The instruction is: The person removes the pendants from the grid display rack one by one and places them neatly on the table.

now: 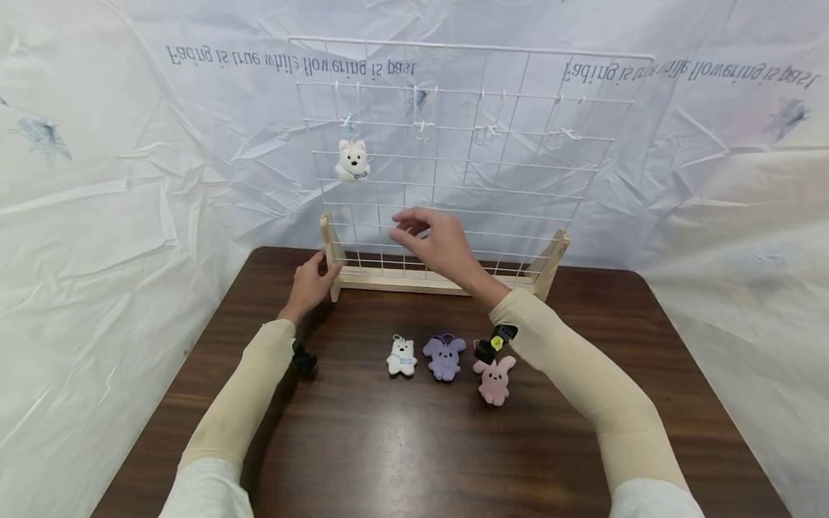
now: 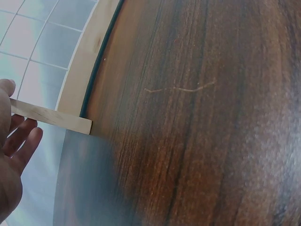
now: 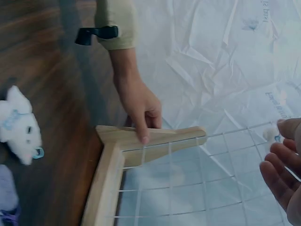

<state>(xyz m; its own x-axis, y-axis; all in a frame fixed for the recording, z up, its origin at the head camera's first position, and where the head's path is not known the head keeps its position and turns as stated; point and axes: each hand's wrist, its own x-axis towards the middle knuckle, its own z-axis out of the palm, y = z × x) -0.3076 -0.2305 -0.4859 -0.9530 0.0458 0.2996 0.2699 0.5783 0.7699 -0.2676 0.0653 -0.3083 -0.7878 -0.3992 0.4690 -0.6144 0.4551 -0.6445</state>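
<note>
My left hand (image 1: pixel 309 285) grips the left wooden upright (image 1: pixel 329 241) of a white wire grid rack, thumb on one side and fingers on the other. In the left wrist view its fingers (image 2: pixel 26 146) curve around the wood. My right hand (image 1: pixel 440 244) is raised in front of the lower grid (image 1: pixel 492 216), fingers loosely bent and nothing between them. Above and left of it, a white plush dog keychain (image 1: pixel 352 161) hangs from a hook. On the table lie a white plush keychain (image 1: pixel 402 357), a purple plush keychain (image 1: pixel 445 358) and a pink plush bunny keychain (image 1: pixel 494 383).
Several white hooks line the upper grid, among them a bare hook (image 1: pixel 424 128) and another at the right (image 1: pixel 565 134). The rack's wooden base bar (image 1: pixel 401 279) stands near the back edge of the dark wooden table (image 1: pixel 388 460). White printed sheeting (image 1: pixel 97 216) surrounds the table.
</note>
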